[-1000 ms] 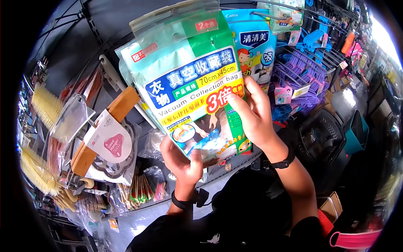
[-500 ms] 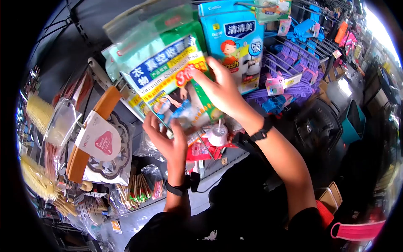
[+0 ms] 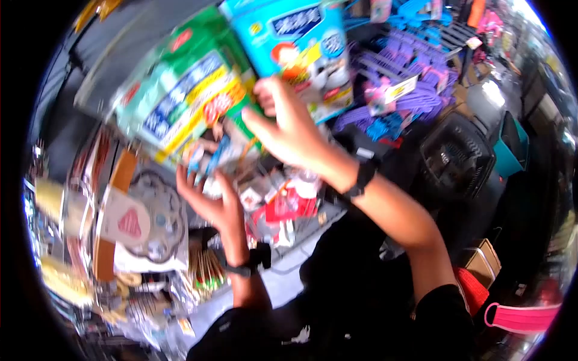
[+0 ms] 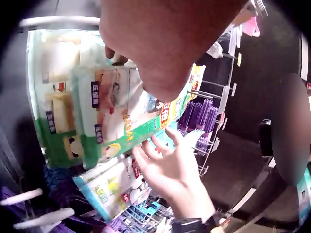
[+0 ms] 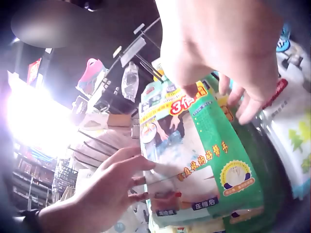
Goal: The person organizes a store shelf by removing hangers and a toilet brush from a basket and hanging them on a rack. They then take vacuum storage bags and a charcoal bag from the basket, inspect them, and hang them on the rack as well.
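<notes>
A green-and-white vacuum collection bag package [image 3: 192,108] hangs tilted at the upper left of the head view, with a similar green package behind it. My left hand [image 3: 214,204] is at its lower edge, thumb and fingers spread apart, fingertips right at the plastic. In the left wrist view that hand partly covers the package [image 4: 116,111]. My right hand [image 3: 292,132] is at the package's right edge, thumb toward the printed front. Its fingers [image 5: 250,109] overlap the edge of the rear package in the right wrist view.
A blue package [image 3: 295,48] hangs to the right, beside purple hangers [image 3: 409,72]. On the left hang a carded wooden hanger [image 3: 114,222] and a pale brush [image 3: 63,280]. Red packets [image 3: 286,207] lie below, and a black basket [image 3: 457,150] stands right.
The package has moved away and left in the head view, tilting further. My hands followed it; their hold has loosened and the fingers have spread. The view has shifted and blurred.
</notes>
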{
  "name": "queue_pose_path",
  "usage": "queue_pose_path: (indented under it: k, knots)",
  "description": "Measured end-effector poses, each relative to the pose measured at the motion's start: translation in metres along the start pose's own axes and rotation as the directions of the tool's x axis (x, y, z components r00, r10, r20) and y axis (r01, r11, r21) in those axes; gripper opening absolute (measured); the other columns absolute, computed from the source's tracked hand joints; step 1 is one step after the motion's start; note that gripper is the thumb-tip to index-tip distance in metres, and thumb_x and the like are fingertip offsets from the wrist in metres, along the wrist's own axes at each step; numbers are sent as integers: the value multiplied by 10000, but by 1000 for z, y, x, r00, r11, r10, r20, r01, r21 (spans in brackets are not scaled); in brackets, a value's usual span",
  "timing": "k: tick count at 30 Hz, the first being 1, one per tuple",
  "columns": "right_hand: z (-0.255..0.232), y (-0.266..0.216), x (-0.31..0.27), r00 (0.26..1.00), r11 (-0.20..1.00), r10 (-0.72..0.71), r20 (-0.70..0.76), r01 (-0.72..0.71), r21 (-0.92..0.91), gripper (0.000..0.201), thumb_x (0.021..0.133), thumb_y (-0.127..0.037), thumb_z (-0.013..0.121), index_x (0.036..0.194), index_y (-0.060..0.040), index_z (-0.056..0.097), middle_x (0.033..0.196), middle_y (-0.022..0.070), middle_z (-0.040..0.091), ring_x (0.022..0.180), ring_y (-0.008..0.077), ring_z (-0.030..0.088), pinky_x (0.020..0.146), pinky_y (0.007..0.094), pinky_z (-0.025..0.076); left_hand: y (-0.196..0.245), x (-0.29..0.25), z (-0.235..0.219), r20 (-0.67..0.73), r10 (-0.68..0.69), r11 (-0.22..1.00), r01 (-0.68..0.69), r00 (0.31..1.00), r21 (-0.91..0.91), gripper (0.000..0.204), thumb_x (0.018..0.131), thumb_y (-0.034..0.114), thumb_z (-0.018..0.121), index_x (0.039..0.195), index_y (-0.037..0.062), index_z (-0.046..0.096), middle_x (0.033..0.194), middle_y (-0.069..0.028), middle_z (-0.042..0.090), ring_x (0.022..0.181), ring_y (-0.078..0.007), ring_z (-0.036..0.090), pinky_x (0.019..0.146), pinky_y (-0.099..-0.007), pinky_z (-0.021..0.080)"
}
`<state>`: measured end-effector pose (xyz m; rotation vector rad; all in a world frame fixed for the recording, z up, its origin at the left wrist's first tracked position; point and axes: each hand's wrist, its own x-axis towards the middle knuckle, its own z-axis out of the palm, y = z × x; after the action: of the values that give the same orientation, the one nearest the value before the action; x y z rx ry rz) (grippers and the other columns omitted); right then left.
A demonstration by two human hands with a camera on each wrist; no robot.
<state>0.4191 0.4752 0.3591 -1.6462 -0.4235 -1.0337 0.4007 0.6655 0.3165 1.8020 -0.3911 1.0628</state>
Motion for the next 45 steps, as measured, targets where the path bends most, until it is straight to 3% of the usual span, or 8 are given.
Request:
queue_pose_path:
  k: [5,10,25,33,37,41,42,45]
  knots:
    - [-91,-60,-28,994,985,-108,-21,104,-139,263,858,-37,692,1104,1,609,954,116,658,819,250,662,730,368,517,13,-26,-11,26,342,881,-330,939,340,608,908,64,692,1397,-32,345,1316,-164,373,1143,-284,459,945,-440,404]
    - [-193,-159,-49,883,837,-468,37,456,-303,210,826,-17,659,1033,-9,623,873,119,642,759,290,609,675,370,491,58,-68,30,104,477,879,-472,873,-68,566,735,-42,599,1248,0,362,1199,-197,428,1149,-322,408,1041,-496,376]
    - [-368,-162,-102,820,426,-563,-100,185,-886,135,889,23,530,982,-3,625,914,122,641,822,210,596,680,303,488,223,-171,305,596,670,686,-63,443,-725,304,799,7,665,1098,6,607,1093,-188,596,1021,-394,581,910,-455,466]
    - [-583,50,-133,776,463,177,-606,-609,-644,236,850,-189,661,954,16,714,800,135,720,760,199,699,716,332,539,252,-203,475,744,603,798,230,-289,-557,252,928,105,627,1160,11,608,869,-118,649,773,-167,644,730,-329,523]
    - [-648,187,-209,274,236,637,-720,-959,-155,324,867,-290,662,962,16,711,772,122,695,704,212,659,648,395,536,236,-306,566,790,576,817,174,-209,-549,299,927,165,593,1182,10,610,955,-222,694,871,-325,706,793,-404,541]
    - [-648,262,-304,-225,-153,730,-645,-974,167,291,859,-292,699,779,-14,659,788,97,676,663,201,616,562,415,496,212,-379,583,715,323,794,-233,-620,-561,386,898,286,520,1162,28,633,1193,-249,673,1126,-435,640,963,-521,510]
    - [-664,290,-346,-50,-134,812,-582,-986,-102,382,799,-397,741,807,-15,729,836,132,727,719,259,669,642,426,533,215,-381,579,637,284,779,-215,-717,-589,415,897,290,517,1202,30,627,1221,-244,667,1148,-430,635,986,-517,503]
    - [-652,348,-391,-142,-429,725,-674,-858,-281,519,753,-498,710,949,-22,769,1048,189,747,963,357,712,849,447,556,223,-377,573,622,213,841,-183,-754,-509,468,896,331,552,1256,36,599,1208,-275,660,1131,-460,624,976,-520,496]
